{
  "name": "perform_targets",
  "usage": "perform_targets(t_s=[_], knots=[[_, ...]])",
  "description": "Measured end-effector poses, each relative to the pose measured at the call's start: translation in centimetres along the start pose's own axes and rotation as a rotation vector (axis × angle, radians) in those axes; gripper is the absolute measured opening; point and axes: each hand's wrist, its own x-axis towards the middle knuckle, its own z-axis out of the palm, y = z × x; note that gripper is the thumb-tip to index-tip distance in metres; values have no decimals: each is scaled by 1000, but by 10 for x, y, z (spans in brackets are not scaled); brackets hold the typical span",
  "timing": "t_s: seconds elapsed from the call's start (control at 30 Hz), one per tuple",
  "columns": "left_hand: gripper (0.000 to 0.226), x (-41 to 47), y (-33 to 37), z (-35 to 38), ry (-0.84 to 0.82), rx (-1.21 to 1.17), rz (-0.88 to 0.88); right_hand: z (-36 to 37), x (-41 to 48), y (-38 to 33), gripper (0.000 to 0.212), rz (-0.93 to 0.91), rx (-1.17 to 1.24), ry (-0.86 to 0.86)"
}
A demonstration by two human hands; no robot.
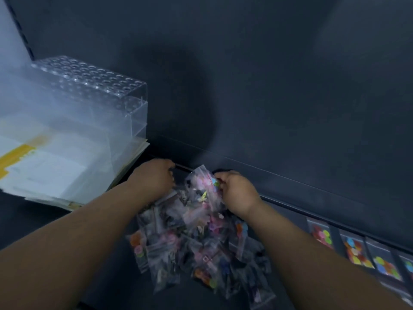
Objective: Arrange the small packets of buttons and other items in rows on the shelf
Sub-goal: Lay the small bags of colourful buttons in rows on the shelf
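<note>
left hand [154, 175], right hand [237, 193], one packet pile [190, 247], four rowed packets [355, 249]

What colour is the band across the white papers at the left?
Yellow. The band runs across the papers, seen best in the head view.

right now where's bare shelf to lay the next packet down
Bare shelf lies in front of the paper stack, and a slim strip by the back lip between the heap of packets and the laid row. The middle is crowded.
</note>
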Motion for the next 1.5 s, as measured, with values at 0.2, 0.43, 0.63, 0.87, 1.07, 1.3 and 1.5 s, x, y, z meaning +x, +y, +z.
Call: perform_targets(t_s=[0.2,0.43,0.63,0.87,1.07,1.3,1.5], knots=[[29,16,-9,3,-94,26,-10,0,6,-6,39,120,-105,-28],[20,16,-4,-6,-39,-120,-9,-7,-6,6,24,303,227,29],[20,6,15,-29,245,-341,58,-20,-26,1,29,312,689,204],[15,-14,60,-26,-14,-816,4,-48,-58,13,16,386,998,170],[16,-43,109,-6,-293,-992,-83,-68,-102,44,19,466,1121,282],[17,-77,159,35,-593,-1084,-97,-77,-140,58,21,488,1341,357],[20,-89,184,56,-455,-994,-36,-81,-168,71,17,432,1302,237]])
